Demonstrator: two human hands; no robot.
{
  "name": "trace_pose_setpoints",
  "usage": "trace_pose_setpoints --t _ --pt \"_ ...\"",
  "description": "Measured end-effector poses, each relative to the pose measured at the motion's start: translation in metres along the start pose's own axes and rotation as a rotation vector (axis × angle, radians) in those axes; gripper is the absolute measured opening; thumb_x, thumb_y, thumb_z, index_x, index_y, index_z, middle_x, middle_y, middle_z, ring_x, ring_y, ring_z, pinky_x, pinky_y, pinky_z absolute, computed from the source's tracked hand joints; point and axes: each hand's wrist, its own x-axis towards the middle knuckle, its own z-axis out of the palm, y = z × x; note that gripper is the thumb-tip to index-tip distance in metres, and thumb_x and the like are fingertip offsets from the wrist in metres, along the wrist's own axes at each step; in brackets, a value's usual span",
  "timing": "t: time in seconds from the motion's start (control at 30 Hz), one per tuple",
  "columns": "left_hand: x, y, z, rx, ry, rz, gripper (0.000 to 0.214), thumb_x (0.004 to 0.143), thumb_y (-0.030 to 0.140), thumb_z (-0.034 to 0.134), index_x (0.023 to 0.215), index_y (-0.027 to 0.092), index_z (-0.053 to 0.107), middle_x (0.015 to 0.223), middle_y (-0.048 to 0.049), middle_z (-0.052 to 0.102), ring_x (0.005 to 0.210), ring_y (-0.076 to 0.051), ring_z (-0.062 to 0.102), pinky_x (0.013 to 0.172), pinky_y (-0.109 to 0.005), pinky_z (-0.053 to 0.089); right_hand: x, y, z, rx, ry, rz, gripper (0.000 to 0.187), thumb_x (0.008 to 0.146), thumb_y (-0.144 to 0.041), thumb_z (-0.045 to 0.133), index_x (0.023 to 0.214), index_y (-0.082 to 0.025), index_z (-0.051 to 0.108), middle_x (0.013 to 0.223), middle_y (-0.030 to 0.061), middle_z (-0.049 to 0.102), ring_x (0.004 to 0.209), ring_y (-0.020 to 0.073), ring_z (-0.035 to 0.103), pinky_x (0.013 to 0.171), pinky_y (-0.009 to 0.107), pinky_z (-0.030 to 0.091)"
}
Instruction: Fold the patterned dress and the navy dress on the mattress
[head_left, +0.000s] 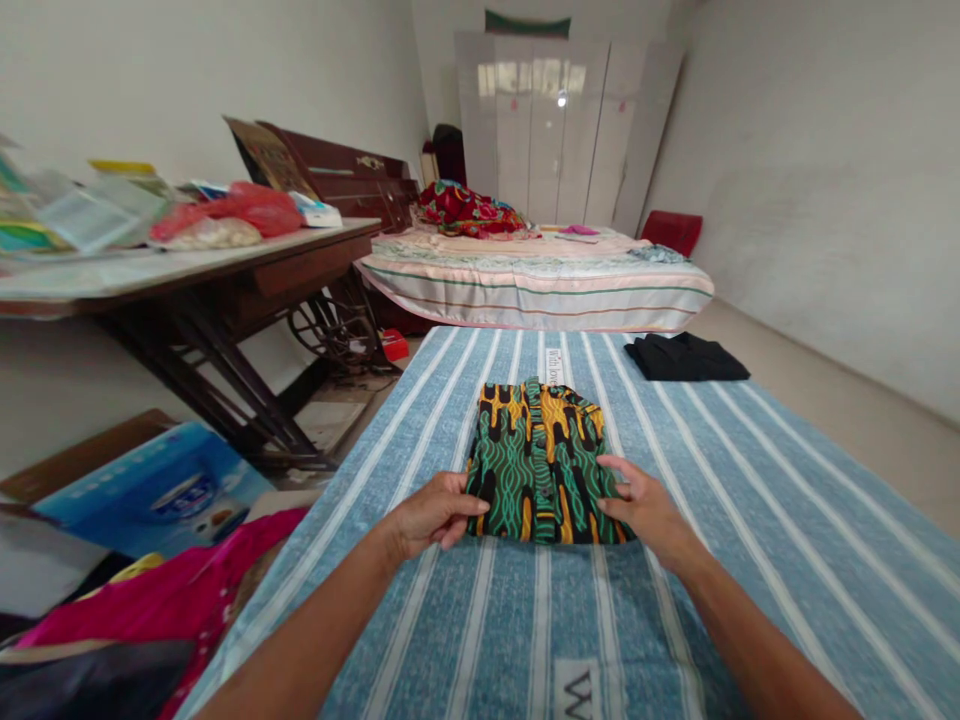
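Note:
A folded button-up shirt (544, 470) patterned in green, yellow and black lies in front of me on a blue and white striped cloth (450, 640). Its button strip runs down the middle, and its collar end points away from me. My left hand (435, 512) pinches the shirt's left side near the lower corner, thumb on top. On the opposite side, my right hand (646, 508) grips the right edge between thumb and fingers. Fingers of both hands are partly hidden under the fabric. Farther back to the right rests a folded black garment (686, 357).
A bed (540, 285) with a red floral blanket (472, 210) stands beyond the cloth. To the left is a sewing machine table (285, 255) carrying bags and packets. Below it sit a blue box (161, 490) and a pink garment (157, 600). A wardrobe (555, 140) stands at the back.

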Motion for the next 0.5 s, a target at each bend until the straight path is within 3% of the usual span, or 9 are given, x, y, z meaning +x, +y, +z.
trace_pose_setpoints --t 0.13,0.5 --pt "-0.006 -0.011 0.000 0.046 0.076 -0.046 0.033 0.058 0.041 0.069 0.067 0.015 0.051 0.038 0.0064 0.047 0.025 -0.003 0.030 0.032 -0.017 0.007 -0.001 0.016 -0.003 -0.122 0.036 0.005 0.062 0.058 -0.028 0.067 0.117 -0.019 0.053 0.064 -0.0046 0.058 0.057 0.0126 0.054 0.056 0.024 0.043" --pt "-0.015 -0.007 0.009 0.117 0.129 -0.075 0.033 0.056 0.042 0.066 0.066 0.016 0.050 0.040 0.0059 0.049 0.027 -0.004 0.035 0.032 -0.016 0.009 -0.005 0.023 -0.003 -0.139 0.009 -0.069 0.054 0.062 -0.026 0.061 0.115 -0.018 0.052 0.052 -0.0100 0.040 0.044 0.0067 0.035 0.043 0.019 0.026"
